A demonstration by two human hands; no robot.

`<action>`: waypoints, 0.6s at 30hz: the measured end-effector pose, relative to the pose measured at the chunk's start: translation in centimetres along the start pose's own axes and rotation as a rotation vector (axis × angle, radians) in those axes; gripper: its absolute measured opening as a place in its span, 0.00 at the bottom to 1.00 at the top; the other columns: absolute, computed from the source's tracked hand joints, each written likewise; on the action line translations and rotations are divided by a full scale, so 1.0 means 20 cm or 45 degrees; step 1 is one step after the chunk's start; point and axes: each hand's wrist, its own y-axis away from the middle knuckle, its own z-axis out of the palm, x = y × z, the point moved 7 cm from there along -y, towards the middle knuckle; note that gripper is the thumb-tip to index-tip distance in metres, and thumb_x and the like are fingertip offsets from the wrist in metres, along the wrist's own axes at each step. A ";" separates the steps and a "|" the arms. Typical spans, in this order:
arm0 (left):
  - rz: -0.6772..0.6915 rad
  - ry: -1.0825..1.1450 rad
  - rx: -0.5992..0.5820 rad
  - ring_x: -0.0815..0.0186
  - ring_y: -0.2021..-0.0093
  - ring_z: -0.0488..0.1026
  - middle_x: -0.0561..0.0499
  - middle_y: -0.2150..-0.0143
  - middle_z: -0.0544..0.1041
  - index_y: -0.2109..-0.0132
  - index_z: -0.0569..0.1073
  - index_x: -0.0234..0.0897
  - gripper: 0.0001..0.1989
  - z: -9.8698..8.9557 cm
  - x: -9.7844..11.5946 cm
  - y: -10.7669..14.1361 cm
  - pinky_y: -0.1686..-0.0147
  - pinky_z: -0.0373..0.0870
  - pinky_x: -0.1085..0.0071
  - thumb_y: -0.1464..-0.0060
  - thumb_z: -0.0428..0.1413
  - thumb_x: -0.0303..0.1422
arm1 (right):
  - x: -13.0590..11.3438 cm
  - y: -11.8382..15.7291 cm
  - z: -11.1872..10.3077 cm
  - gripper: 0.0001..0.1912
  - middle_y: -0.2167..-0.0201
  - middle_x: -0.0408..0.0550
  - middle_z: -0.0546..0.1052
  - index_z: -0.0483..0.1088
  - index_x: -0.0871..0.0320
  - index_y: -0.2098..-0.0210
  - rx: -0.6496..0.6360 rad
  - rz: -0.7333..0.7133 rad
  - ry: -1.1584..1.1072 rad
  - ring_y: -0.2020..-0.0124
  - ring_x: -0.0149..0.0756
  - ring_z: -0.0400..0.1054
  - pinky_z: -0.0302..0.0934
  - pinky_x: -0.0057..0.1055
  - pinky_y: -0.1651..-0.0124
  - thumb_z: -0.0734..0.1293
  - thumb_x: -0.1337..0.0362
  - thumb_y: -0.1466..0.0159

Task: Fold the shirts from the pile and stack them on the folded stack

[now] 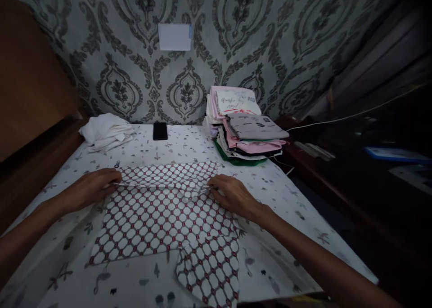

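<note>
A white cloth with a dark lattice and red dots (148, 222) lies spread on the table before me. My left hand (101, 185) pinches its left edge, where a raised fold runs across. At the right end of that fold, my right hand (231, 192) grips the cloth between thumb and fingers. The fold is pulled fairly straight between both hands, with some bunching near the right one. A narrower part of the cloth hangs toward me at the lower right, its end reaching the bottom of the view.
The table (280, 254) has a white printed cover. At the back are a crumpled white cloth (107, 131), a black phone (160, 131) and a stack of folded fabric (249, 128). A wooden panel (30, 74) borders the left; a thin cable (344, 118) runs at the right.
</note>
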 end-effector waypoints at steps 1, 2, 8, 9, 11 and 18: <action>-0.002 0.005 -0.054 0.59 0.59 0.75 0.47 0.57 0.78 0.58 0.74 0.40 0.15 0.01 0.01 0.00 0.60 0.70 0.67 0.40 0.46 0.41 | 0.00 0.01 0.00 0.12 0.57 0.53 0.79 0.73 0.58 0.54 -0.042 -0.006 -0.070 0.58 0.42 0.73 0.67 0.36 0.56 0.61 0.63 0.31; 0.005 0.014 -0.102 0.58 0.60 0.75 0.47 0.57 0.78 0.58 0.75 0.40 0.16 0.02 0.02 0.00 0.60 0.71 0.66 0.40 0.46 0.41 | 0.01 0.00 0.01 0.13 0.57 0.53 0.79 0.74 0.57 0.53 -0.074 0.005 -0.153 0.58 0.42 0.73 0.67 0.36 0.56 0.62 0.59 0.31; 0.139 0.166 0.108 0.57 0.46 0.73 0.43 0.45 0.77 0.43 0.72 0.38 0.23 0.08 0.27 -0.25 0.45 0.69 0.62 0.33 0.40 0.42 | 0.06 -0.25 0.11 0.23 0.41 0.58 0.74 0.70 0.59 0.42 0.101 0.125 -0.282 0.39 0.47 0.67 0.62 0.44 0.38 0.54 0.55 0.27; 0.139 0.165 0.167 0.57 0.42 0.71 0.42 0.41 0.75 0.40 0.70 0.37 0.24 0.12 0.33 -0.33 0.41 0.66 0.61 0.32 0.38 0.41 | 0.05 -0.31 0.16 0.25 0.37 0.60 0.70 0.67 0.61 0.39 0.091 0.104 -0.227 0.35 0.47 0.62 0.58 0.46 0.34 0.53 0.55 0.27; 0.122 0.098 0.130 0.57 0.32 0.62 0.39 0.31 0.65 0.33 0.63 0.33 0.27 0.24 0.40 -0.46 0.34 0.58 0.58 0.31 0.38 0.40 | 0.05 -0.41 0.28 0.28 0.31 0.64 0.62 0.61 0.64 0.34 0.033 0.084 -0.098 0.29 0.48 0.53 0.51 0.49 0.30 0.52 0.55 0.27; -0.155 -0.168 0.034 0.56 0.25 0.46 0.39 0.25 0.51 0.27 0.53 0.33 0.32 0.40 0.09 -0.41 0.29 0.43 0.49 0.31 0.37 0.46 | 0.25 -0.41 0.40 0.36 0.29 0.63 0.56 0.55 0.64 0.30 0.021 0.157 0.097 0.27 0.49 0.46 0.44 0.53 0.28 0.51 0.45 0.27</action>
